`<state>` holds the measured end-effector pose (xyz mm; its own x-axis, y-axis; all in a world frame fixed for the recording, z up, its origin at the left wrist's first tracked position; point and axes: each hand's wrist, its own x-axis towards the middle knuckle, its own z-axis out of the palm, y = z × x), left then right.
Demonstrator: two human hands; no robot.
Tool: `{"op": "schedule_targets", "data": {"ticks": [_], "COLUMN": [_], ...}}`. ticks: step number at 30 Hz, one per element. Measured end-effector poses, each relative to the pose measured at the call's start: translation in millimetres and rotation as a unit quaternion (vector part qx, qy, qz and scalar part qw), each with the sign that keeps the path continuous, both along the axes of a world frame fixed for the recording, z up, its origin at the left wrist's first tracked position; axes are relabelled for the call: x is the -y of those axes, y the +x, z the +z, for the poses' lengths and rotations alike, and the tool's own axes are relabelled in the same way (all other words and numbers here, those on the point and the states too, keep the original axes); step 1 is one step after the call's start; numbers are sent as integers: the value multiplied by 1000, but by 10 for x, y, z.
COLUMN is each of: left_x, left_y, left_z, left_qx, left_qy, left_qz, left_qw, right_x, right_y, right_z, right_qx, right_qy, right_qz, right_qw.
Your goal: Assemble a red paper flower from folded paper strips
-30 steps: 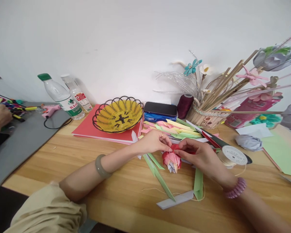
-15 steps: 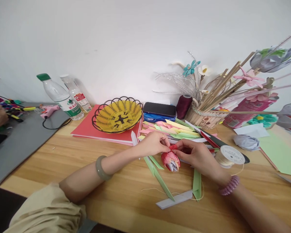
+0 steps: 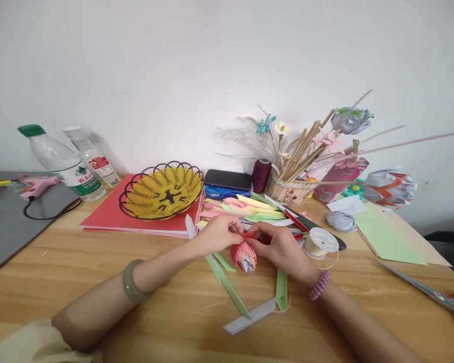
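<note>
Between my two hands is a pink and red paper flower with a pale inside, its petal tips toward me. My left hand pinches its red base from the left. The fingers of my right hand close on the same red base from the right. Green folded paper strips and a pale grey strip lie on the table below the flower, with a thin cream thread around them. Just right of my right hand stands a spool of cream thread. Behind my hands lies a pile of colored folded strips.
A yellow woven basket rests on red paper at left. Two bottles and a pink glue gun are farther left. Scissors lie at right. Behind stand a phone, a maroon thread cone and a stick-filled holder.
The view has turned to the right, bringing the scissors into sight; another person's hand at the far left has left the picture. Both my hands still pinch the flower's red base.
</note>
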<state>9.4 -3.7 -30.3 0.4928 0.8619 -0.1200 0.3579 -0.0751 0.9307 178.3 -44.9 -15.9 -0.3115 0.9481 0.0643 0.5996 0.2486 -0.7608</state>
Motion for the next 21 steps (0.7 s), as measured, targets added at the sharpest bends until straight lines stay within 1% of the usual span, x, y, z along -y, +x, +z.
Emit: {"op": "schedule_targets", "data": {"ticks": [8,13,16,21], "left_x": [41,45,47,31], "left_y": [18,17,13,5], "left_z": [26,34,44,100], "left_qx": [10,9,8,22], "left_qy": [5,-9,-12,-15], "left_qz": [22,11,19,13], "left_qw": [1000,1000,1000,1000], "right_x": [1,16,23,21], "right_y": [-2,-16,-22,-7], "right_z": [8,2,-11,-20], "right_qx": [11,22,23,16], "right_qy": [8,29,44,64], "right_qz": [-9,-23,-24,-20], "right_qw": [1000,999,998,998]}}
